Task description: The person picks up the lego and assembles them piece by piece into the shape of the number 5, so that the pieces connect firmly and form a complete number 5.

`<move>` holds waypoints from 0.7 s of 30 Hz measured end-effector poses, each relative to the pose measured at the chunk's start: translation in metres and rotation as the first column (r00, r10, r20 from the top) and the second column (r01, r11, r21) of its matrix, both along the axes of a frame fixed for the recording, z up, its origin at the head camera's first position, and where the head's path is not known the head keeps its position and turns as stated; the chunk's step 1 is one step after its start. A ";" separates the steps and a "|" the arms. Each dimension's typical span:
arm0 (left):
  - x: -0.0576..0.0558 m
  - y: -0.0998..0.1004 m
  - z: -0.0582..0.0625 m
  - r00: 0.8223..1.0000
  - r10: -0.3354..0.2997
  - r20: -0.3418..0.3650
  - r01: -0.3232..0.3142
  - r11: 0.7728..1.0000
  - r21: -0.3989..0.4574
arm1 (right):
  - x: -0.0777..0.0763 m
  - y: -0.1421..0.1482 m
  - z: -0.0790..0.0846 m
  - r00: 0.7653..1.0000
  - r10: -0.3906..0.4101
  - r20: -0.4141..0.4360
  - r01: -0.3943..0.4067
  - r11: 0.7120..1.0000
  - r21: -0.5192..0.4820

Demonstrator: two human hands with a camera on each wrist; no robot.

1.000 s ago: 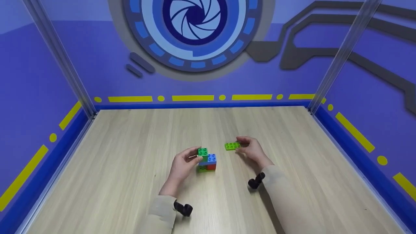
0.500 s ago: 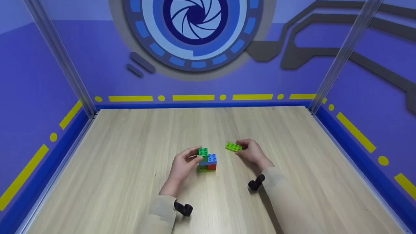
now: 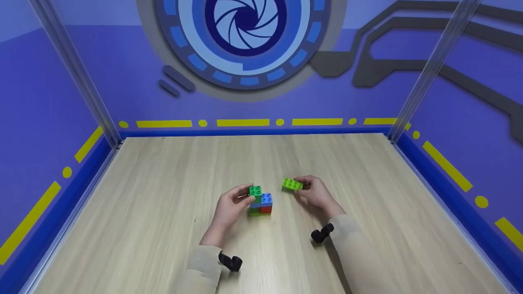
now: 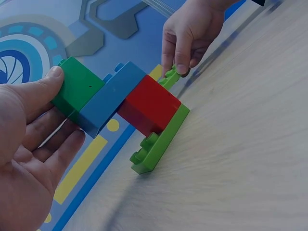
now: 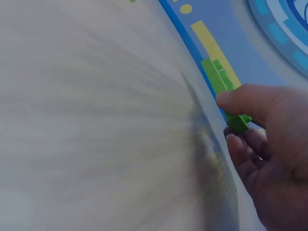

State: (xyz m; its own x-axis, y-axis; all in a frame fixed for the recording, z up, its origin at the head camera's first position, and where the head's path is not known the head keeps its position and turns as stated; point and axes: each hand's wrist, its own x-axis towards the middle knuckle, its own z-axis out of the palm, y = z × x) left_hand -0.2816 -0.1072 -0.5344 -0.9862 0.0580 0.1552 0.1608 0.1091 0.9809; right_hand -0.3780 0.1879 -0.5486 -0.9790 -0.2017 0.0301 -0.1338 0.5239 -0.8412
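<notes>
A small stack of toy building bricks stands near the table's middle. Its layers are a light green plate (image 4: pixel 161 142) at the bottom, a red brick (image 4: pixel 150 105), a blue brick (image 4: pixel 113 98) and a green brick (image 4: pixel 79 85) on top. The left hand (image 3: pixel 229 208) pinches the green brick between thumb and fingers. To the right of the stack, the right hand (image 3: pixel 318 192) grips a separate light green plate (image 3: pixel 292 184) by its right end, studs up. In the right wrist view, thumb and fingers cover part of that plate (image 5: pixel 215 77).
The wooden table (image 3: pixel 163 183) bears the stack. Blue-purple printed walls (image 3: pixel 245 106) enclose its back and sides, with metal corner posts (image 3: pixel 433 69). Black wrist-worn devices (image 3: pixel 322 233) jut from both sleeves.
The right hand has shifted slightly down, and the light green plate it grips has turned a little. The left hand and the stack have stayed in place.
</notes>
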 end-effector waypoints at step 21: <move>0.001 0.002 0.001 1.000 0.010 0.007 -0.010 1.000 0.018 | 0.021 -0.023 0.028 0.999 0.030 -0.013 -0.032 0.987 -0.155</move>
